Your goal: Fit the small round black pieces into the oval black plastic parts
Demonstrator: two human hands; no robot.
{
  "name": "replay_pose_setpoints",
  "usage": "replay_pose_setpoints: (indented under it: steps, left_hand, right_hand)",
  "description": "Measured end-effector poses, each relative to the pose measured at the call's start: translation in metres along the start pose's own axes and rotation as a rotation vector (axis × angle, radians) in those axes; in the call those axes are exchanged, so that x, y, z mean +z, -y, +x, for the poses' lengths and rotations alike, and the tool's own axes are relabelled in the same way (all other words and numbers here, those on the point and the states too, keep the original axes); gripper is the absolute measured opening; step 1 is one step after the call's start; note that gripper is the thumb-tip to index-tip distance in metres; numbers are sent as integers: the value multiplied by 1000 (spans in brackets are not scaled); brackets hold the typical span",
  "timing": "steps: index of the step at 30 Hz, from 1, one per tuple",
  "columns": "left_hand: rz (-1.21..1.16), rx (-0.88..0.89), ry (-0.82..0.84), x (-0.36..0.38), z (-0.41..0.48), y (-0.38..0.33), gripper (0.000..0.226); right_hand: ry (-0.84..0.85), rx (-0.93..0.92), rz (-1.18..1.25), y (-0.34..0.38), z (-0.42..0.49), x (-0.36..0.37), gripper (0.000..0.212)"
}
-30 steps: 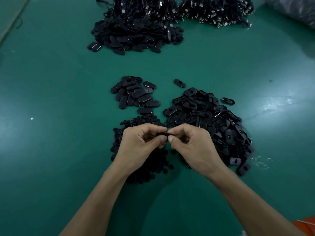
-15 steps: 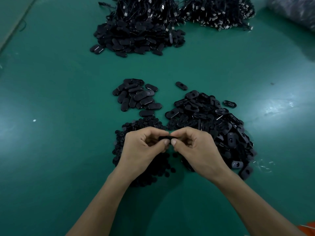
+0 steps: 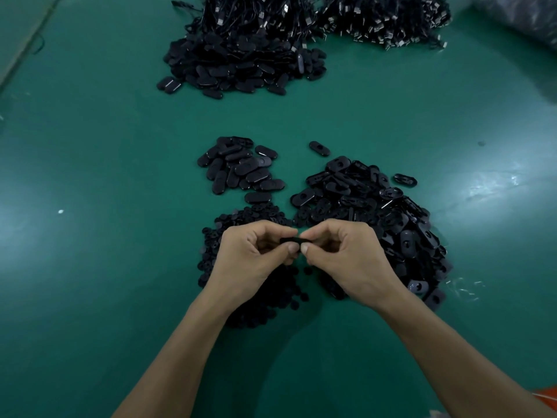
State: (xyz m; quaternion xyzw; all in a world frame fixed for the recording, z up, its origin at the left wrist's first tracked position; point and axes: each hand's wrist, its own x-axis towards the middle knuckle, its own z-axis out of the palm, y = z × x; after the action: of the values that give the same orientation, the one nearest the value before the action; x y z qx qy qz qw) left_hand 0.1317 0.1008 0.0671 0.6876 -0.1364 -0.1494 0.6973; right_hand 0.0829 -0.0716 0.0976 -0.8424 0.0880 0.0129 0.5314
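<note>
text: none legible | parts dark, perhaps too blurred

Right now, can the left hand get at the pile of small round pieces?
Probably yes, once freed. The pile of small round pieces lies uncovered right beneath the left hand. But that hand and the right hand both pinch an oval part, so it must let go first.

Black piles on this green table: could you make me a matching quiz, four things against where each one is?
Things:
1. round pieces pile
2. oval parts pile
3. single oval part
4. cabled parts heap

Places:
A. far side of the table
B. beneath the right hand
C. beneath the left hand
D. pinched by both hands

Pairs: 1-C, 2-B, 3-D, 4-A.
</note>
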Motion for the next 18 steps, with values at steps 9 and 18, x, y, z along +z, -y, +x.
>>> replay_pose_setpoints:
  steps: [9,18]
  left_hand:
    - [86,92,-70,4,-5,2,37]
    - [180,0,-410,-21,27,-7,25]
  right_hand:
    - [-8,-10,75,-2,-4,-1,26]
    - [-168,-75,-610,-6,22,-14,36]
